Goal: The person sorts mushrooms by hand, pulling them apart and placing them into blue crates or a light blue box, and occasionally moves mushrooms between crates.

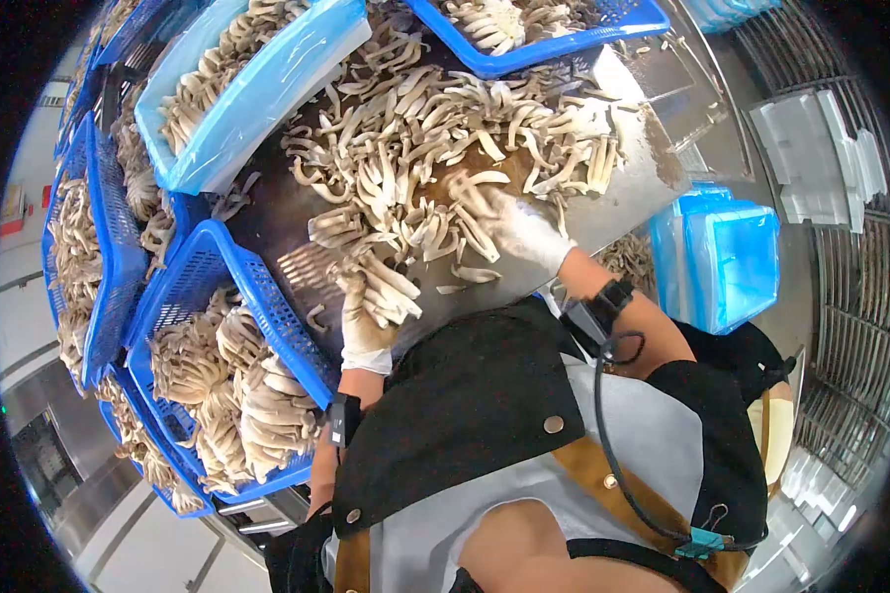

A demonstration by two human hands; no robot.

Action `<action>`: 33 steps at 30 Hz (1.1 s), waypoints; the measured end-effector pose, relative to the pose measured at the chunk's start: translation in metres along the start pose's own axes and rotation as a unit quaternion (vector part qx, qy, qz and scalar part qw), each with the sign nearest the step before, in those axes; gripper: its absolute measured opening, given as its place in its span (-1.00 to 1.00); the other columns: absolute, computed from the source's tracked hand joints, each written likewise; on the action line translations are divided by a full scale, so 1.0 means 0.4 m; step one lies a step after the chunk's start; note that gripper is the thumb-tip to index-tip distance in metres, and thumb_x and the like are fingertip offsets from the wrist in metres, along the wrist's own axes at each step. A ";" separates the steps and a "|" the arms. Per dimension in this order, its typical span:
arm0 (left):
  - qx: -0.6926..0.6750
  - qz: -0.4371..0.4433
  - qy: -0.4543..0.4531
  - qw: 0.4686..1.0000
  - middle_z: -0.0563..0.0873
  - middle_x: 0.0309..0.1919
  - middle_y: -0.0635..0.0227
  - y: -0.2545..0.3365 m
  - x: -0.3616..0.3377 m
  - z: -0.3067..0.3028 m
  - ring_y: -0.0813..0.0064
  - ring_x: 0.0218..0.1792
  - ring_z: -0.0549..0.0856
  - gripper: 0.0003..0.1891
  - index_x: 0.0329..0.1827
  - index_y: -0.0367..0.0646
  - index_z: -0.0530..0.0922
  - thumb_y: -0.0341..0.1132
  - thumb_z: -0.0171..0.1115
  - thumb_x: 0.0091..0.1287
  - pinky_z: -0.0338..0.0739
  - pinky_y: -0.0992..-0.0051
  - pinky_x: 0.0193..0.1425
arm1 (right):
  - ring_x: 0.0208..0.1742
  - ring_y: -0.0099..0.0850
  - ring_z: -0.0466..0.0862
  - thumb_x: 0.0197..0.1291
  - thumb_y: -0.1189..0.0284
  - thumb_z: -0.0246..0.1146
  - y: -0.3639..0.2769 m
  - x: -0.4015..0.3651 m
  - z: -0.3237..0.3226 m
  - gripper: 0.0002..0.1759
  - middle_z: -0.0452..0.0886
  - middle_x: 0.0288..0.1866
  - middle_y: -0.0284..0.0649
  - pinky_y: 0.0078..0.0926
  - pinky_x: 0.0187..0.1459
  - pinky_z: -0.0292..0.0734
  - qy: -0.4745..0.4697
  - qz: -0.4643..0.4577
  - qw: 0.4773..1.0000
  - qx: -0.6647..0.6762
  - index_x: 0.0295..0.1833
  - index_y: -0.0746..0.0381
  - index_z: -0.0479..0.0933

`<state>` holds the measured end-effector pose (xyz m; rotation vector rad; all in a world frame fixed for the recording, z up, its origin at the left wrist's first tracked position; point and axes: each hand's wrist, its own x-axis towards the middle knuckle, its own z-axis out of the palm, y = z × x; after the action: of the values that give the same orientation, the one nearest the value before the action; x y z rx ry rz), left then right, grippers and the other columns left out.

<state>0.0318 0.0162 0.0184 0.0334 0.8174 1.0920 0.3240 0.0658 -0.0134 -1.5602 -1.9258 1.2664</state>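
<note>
Along the far left, a row of blue plastic lattice baskets [109,257] is standing packed with mushroom clumps, walling off that side. The nearest, a blue lattice basket of pale clustered mushrooms [222,385], is leaning against the left edge of the table. Its rim is sitting just beside my left wrist, so I am getting little room to swing outward there. Further back, a blue basket lined with clear plastic film [267,74] is tilting over the table's far left part, holding more stems.

My left hand [364,321], in a whitish glove, is curling shut around a bundle of pale beige long-stemmed mushrooms [386,287] and holding it over the near edge of the shiny steel table [623,203].

A loose heap of beige mushroom stems [415,128] is covering most of the tabletop, leaving only a bare strip along the near edge between my hands.

My right hand [509,222], also gloved, is lying on the near side of that heap with its fingers stretched out and mostly open. It is blurred, and I cannot tell whether any stem is caught under them.

At the back a third blue lattice basket [564,42] is overhanging the heap. The table's right corner is showing bare metal, and just past it a blue bin lined with plastic [732,262] is standing near my right elbow. White trays [811,158] are lying beyond on a grey metal grating [850,287].
</note>
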 end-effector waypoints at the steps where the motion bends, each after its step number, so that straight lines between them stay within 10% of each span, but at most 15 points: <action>1: -0.032 -0.030 -0.018 0.999 0.73 -0.23 0.42 -0.020 0.019 -0.023 0.44 -0.40 0.72 -0.61 0.19 0.00 0.53 -0.10 0.28 0.36 0.67 0.51 -0.20 | 0.10 -0.13 0.58 0.30 0.49 0.05 -0.015 0.000 0.043 -0.42 0.52 0.16 0.05 -0.19 0.06 0.51 -0.004 -0.057 0.998 -0.008 0.42 0.33 0.18; 2: -0.063 -0.062 -0.034 0.995 0.72 -0.37 0.43 -0.039 0.038 -0.046 0.46 -0.54 0.68 -0.63 0.17 -0.04 0.54 -0.14 0.28 0.37 0.65 0.59 -0.28 | 0.16 -0.06 0.54 0.33 0.42 0.04 -0.031 0.000 0.086 -0.39 0.45 0.22 0.12 -0.20 0.11 0.48 -0.006 -0.113 0.993 -0.015 0.46 0.34 0.13; 4: 0.020 -0.042 -0.006 0.999 0.67 -0.18 0.41 -0.078 0.018 0.011 0.49 -0.33 0.68 -0.55 0.28 -0.02 0.44 -0.24 0.29 0.35 0.63 0.56 -0.21 | 0.33 0.15 0.42 0.38 0.17 0.10 -0.139 -0.010 0.155 -0.22 0.32 0.33 0.34 -0.19 0.26 0.40 -0.057 -0.114 0.985 0.118 0.52 0.38 0.02; 6: 0.101 -0.012 0.004 0.995 0.57 0.11 0.37 -0.121 0.022 0.019 0.46 0.04 0.62 -0.42 0.40 0.00 0.30 -0.34 0.31 0.33 0.62 0.41 0.04 | 0.43 0.09 0.34 0.28 0.10 0.26 -0.140 -0.041 0.232 0.02 0.25 0.41 0.35 -0.26 0.37 0.31 -0.069 -0.077 0.994 -0.019 0.56 0.45 -0.15; 16: 0.111 -0.040 0.013 0.993 0.59 -0.01 0.41 -0.089 0.023 0.005 0.53 -0.13 0.66 -0.51 0.28 -0.06 0.38 -0.31 0.34 0.33 0.66 0.47 -0.18 | 0.56 0.04 0.17 0.39 0.17 0.13 -0.181 -0.080 0.191 -0.07 0.04 0.57 0.23 -0.34 0.49 0.11 -0.124 -0.055 0.984 0.116 0.61 0.30 -0.24; 25: 0.065 -0.026 -0.036 0.997 0.65 -0.20 0.40 -0.035 0.020 0.040 0.44 -0.27 0.69 -0.68 0.11 -0.11 0.48 -0.29 0.31 0.35 0.64 0.45 -0.27 | 0.42 -0.34 0.37 0.35 0.44 0.12 -0.206 -0.012 0.117 -0.28 0.36 0.41 -0.01 -0.43 0.28 0.39 -0.138 0.052 0.948 0.281 0.53 0.39 0.01; 30: 0.171 -0.030 -0.105 0.979 0.65 -0.11 0.40 -0.003 0.008 0.038 0.44 -0.16 0.68 -0.61 0.17 -0.09 0.47 -0.25 0.33 0.33 0.64 0.42 -0.13 | -0.11 -0.43 0.57 0.35 0.37 0.25 -0.220 0.029 0.113 -0.44 0.58 -0.07 -0.19 -0.51 -0.07 0.51 -0.095 0.019 0.940 0.328 0.34 0.38 0.26; 33: 0.172 -0.053 -0.120 0.976 0.66 -0.24 0.37 0.023 0.006 0.045 0.44 -0.38 0.69 -0.66 0.10 -0.09 0.46 -0.25 0.31 0.34 0.61 0.45 -0.38 | -0.19 -0.46 0.59 0.35 0.43 0.24 -0.218 0.025 0.082 -0.57 0.59 -0.14 -0.24 -0.52 -0.18 0.54 -0.080 0.047 0.955 0.281 0.25 0.34 0.36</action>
<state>0.0359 0.0293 0.0335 0.4015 0.7724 0.8179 0.2450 0.0623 0.0369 -1.2888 -1.3962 1.8286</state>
